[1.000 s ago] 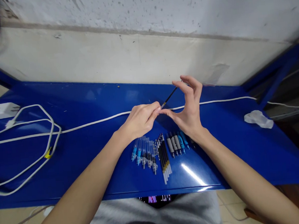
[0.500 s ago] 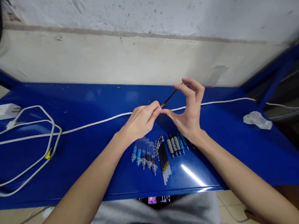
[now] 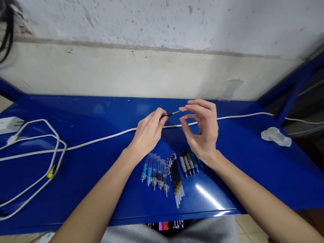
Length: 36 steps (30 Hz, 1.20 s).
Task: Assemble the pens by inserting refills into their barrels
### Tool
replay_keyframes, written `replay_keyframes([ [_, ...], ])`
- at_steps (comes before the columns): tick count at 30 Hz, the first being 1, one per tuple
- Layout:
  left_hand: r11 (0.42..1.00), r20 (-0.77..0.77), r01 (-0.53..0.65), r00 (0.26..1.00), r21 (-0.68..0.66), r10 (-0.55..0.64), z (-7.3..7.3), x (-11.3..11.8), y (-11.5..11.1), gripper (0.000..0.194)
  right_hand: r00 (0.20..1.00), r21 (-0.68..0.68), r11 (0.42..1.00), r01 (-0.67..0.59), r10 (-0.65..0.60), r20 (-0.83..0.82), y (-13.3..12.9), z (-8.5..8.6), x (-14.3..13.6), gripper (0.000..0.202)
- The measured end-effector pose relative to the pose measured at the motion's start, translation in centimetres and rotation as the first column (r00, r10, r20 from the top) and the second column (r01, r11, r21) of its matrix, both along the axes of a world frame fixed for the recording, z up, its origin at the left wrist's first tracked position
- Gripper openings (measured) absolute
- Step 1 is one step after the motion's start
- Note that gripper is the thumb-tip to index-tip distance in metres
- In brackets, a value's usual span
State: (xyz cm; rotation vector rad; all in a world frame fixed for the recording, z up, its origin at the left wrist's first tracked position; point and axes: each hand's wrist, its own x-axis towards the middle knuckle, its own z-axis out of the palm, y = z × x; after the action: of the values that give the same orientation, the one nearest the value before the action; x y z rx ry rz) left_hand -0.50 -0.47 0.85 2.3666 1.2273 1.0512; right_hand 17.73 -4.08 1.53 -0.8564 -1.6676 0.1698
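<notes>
My left hand (image 3: 149,130) is closed in a pinch on a black pen refill (image 3: 172,114), whose tip end points right. Its other end is hidden in my fingers. Close by the tip, my right hand (image 3: 203,127) is curved, thumb and fingertips apart; whether a fingertip touches the tip I cannot tell. Below my hands lie several clear pen barrels (image 3: 154,170) with blue or dark parts. Beside them sits a row of dark refills (image 3: 176,176) with whitish ends, and tiny springs (image 3: 168,168). Grey and blue pen grip sections (image 3: 187,163) lie under my right wrist, partly covered.
Across the blue shelf (image 3: 100,193) runs a white cable (image 3: 101,140), coiled at left near a white charger (image 3: 3,125). A crumpled whitish piece (image 3: 275,137) lies at right. A wall (image 3: 147,74) closes off the back; a lit phone (image 3: 166,226) shows below the front edge.
The refill has turned from steeply slanted to nearly level, with its tip now on the right. My right hand's fingers have come down, and its thumb has parted from my left hand.
</notes>
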Motion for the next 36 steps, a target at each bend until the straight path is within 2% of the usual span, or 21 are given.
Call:
replay_keyframes([
  [5, 0.999, -0.039, 0.024, 0.999, 0.045, -0.022, -0.4, 0.0, 0.0, 0.020, 0.995, -0.102, 0.994, 0.049, -0.058, -0.084, 0.4, 0.1, 0.2, 0.032],
  [11, 0.989, -0.101, 0.070, 0.993, 0.128, -0.057, -0.4, 0.0, -0.1, 0.019, 0.996, -0.214, 0.976, -0.045, 0.029, -0.080, 0.5, 0.2, 0.1, 0.043],
  [13, 0.986, -0.121, 0.036, 0.992, 0.166, -0.015, -0.4, 0.0, -0.2, 0.023, 0.998, -0.233, 0.972, -0.026, 0.011, -0.066, 0.5, 0.6, 0.3, 0.043],
  [16, 0.982, -0.153, -0.050, 0.985, 0.185, 0.079, -0.5, -0.1, -0.1, 0.027, 0.999, -0.186, 0.982, 0.040, -0.034, 0.033, 0.4, 1.7, 0.9, 0.021],
  [17, 0.981, -0.158, -0.074, 0.982, 0.177, 0.102, -0.5, -0.1, 0.0, 0.025, 0.995, -0.185, 0.983, 0.012, 0.007, 0.104, 0.3, 2.2, 1.1, 0.014],
  [19, 0.984, -0.162, -0.096, 0.979, 0.152, 0.120, -0.6, -0.3, 0.2, 0.023, 0.933, -0.278, 0.948, -0.157, 0.234, 0.273, 0.0, 2.9, 1.3, 0.009],
  [21, 0.986, -0.150, -0.103, 0.981, 0.128, 0.122, -0.7, -0.4, 0.2, 0.022, 0.787, -0.444, 0.846, -0.296, 0.479, 0.389, -0.3, 3.2, 1.2, 0.007],
  [23, 0.988, -0.139, -0.103, 0.983, 0.113, 0.118, -0.8, -0.4, 0.3, 0.022, 0.669, -0.568, 0.754, -0.330, 0.612, 0.423, -0.6, 3.0, 0.9, 0.009],
  [26, 0.991, -0.127, -0.090, 0.987, 0.099, 0.102, -1.0, -0.3, 0.3, 0.021, 0.615, -0.634, 0.702, -0.324, 0.666, 0.423, -0.7, 2.3, 0.4, 0.016],
  [36, 0.997, -0.091, -0.058, 0.994, 0.054, 0.063, -1.2, -0.2, 0.4, 0.020, 0.555, -0.598, 0.738, -0.312, 0.652, 0.516, -0.6, 1.4, 0.2, 0.020],
])
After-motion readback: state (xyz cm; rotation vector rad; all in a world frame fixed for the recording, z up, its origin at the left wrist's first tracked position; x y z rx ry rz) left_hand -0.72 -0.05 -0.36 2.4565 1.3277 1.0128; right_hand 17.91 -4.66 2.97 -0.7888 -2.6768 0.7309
